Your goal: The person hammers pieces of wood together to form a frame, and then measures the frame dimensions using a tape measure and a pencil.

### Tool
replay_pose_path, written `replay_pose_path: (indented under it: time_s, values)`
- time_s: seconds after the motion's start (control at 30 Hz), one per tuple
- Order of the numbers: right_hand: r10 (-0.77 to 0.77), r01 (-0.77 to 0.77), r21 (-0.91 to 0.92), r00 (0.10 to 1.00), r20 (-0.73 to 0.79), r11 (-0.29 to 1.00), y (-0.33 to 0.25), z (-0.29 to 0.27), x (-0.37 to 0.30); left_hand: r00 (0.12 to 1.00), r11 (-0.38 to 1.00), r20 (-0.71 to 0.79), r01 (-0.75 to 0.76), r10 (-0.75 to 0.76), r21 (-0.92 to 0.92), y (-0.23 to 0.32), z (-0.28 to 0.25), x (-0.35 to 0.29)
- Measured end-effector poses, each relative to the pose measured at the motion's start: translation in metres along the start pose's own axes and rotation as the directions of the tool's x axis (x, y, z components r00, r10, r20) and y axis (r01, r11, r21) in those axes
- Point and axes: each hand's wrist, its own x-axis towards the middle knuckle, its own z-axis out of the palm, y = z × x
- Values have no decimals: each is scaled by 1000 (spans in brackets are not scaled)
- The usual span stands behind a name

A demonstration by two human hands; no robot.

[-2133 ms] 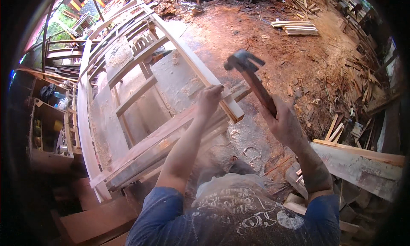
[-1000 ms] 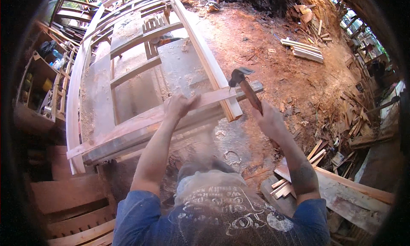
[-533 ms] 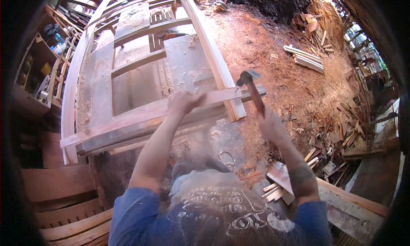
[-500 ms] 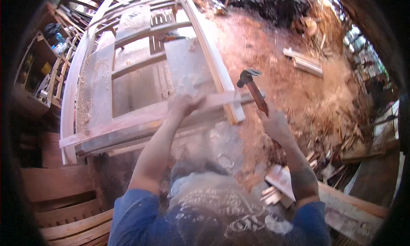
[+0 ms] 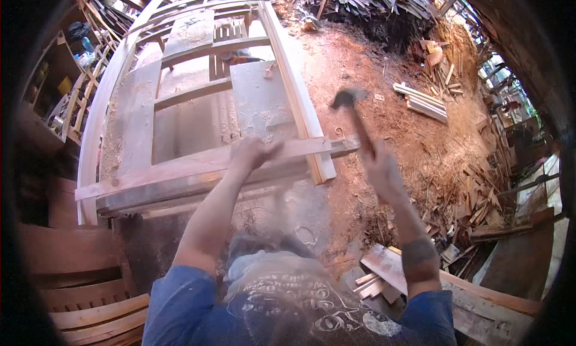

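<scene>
My right hand [image 5: 383, 169] is wrapped round the wooden handle of a claw hammer [image 5: 360, 127], its dark head raised to the right of the frame's near corner. A flat pale board [image 5: 162, 173] lies crosswise over the near end of a long wooden frame [image 5: 294, 100]. Fingers curled over its far edge, my left hand [image 5: 251, 153] grips this board left of the corner. The board's right end rests on the frame's right rail, its left end on the left rail. Motion blurs the hammer head a little.
Grey panels [image 5: 258, 97] and crossbars sit under the frame. Offcuts lie on the sawdust-covered ground, with a small stack of pale strips [image 5: 421, 103] to the right. Scrap wood is heaped at the far right [image 5: 378, 4]. Slatted furniture [image 5: 90, 316] stands at the lower left.
The hammer has swung slightly left and its head has turned. My left hand stays on the board. The whole view has shifted a little.
</scene>
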Motion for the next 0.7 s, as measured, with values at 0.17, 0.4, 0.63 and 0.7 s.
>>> replay_pose_path:
  time_s: [0.17, 0.4, 0.63, 0.7]
  values:
    - [-52, 278, 552, 920, -390, 786, -109, -128, -10, 981, 994, 156, 111, -111, 10, -22, -22, -29]
    - [68, -89, 108, 981, 182, 990, -30, 31, -15, 995, 1000, 104, 0, -1, 14, -14, 19, -27]
    - [-51, 306, 722, 934, -353, 621, -86, -103, 0, 999, 1000, -39, 24, -24, 13, -19, -3, -26]
    - [-87, 256, 886, 966, -242, 386, -18, -70, -30, 999, 1000, -47, 6, -5, 22, -12, -8, -21]
